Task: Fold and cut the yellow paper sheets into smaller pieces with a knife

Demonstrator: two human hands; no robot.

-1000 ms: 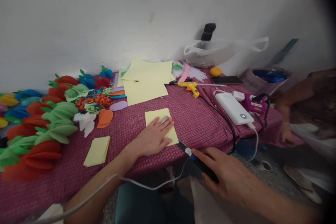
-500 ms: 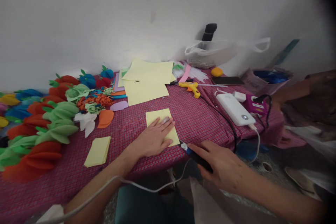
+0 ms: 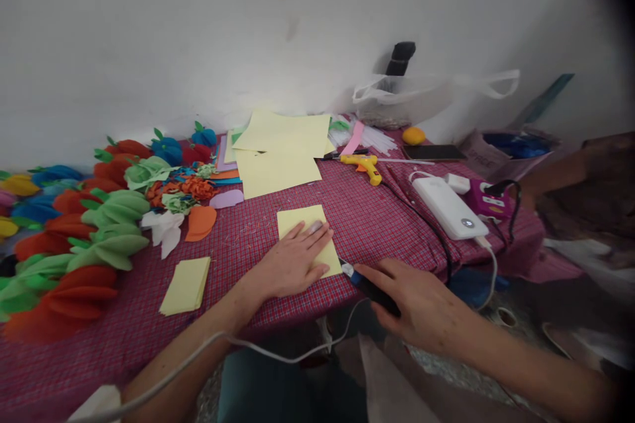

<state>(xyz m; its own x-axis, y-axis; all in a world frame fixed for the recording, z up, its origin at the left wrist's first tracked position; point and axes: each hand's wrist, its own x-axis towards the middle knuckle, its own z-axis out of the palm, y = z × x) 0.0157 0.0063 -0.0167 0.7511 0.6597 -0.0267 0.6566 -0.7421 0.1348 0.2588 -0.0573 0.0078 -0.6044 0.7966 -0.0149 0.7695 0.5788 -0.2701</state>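
My left hand (image 3: 292, 261) lies flat, fingers stretched out, on a pale yellow sheet of paper (image 3: 298, 215) near the table's front edge. My right hand (image 3: 417, 307) is closed round the dark handle of a utility knife (image 3: 374, 292). The knife's tip points left, at the sheet's lower right corner; whether the blade touches the paper is hard to see. To the left of my left arm lies a stack of smaller yellow paper pieces (image 3: 184, 285). Larger yellow sheets (image 3: 282, 158) lie behind, toward the wall.
Colourful paper pumpkins (image 3: 112, 228) crowd the left side. A yellow glue gun (image 3: 366, 166), white power bank (image 3: 446, 206), purple power strip (image 3: 489, 198), dark phone (image 3: 436, 153) and clear plastic bag (image 3: 397, 106) are at right. A white cable (image 3: 278, 358) crosses in front of me. Another person's arm (image 3: 555, 178) shows far right.
The view has shifted slightly. My left hand stays on the sheet, and my right hand keeps the knife at the corner, its wrist moved a little.
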